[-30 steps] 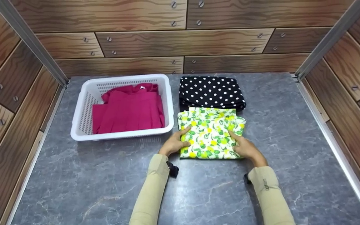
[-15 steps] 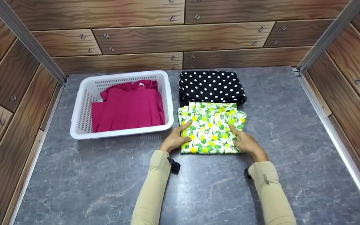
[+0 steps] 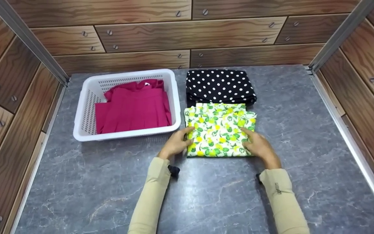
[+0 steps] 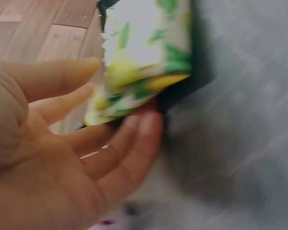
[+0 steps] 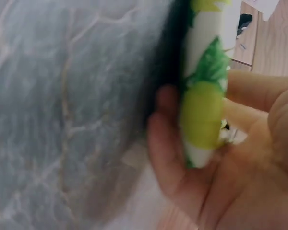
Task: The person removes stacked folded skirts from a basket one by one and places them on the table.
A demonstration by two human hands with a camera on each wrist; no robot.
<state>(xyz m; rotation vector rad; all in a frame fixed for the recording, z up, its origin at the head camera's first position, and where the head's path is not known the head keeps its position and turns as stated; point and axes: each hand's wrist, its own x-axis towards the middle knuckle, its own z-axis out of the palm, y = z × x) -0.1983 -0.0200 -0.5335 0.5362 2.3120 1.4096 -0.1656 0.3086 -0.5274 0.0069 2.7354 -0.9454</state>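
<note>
In the head view, a folded lemon-print cloth [image 3: 218, 133], white with yellow and green, lies on the grey table. My left hand [image 3: 175, 143] is at its left edge, thumb and index finger spread. The left wrist view shows the fingertips [image 4: 146, 124] just under a folded corner and the thumb side loose of the top. On the right edge, my right hand [image 3: 259, 146] holds the cloth, with fingers [image 5: 165, 153] below the fold and others reaching over the top. A folded black cloth with white dots [image 3: 219, 86] lies directly behind, overlapped by the lemon-print one.
A white plastic basket [image 3: 127, 132] stands at the left, holding folded magenta clothing [image 3: 135, 110]. Wood-patterned walls [image 3: 141, 35] close off the back and both sides, with metal strips [image 3: 359, 146] along the side edges.
My left hand has loosened and drawn slightly left off the lemon-print cloth. My right hand stays at the right edge. The whole head view has shifted, so everything sits higher in it.
</note>
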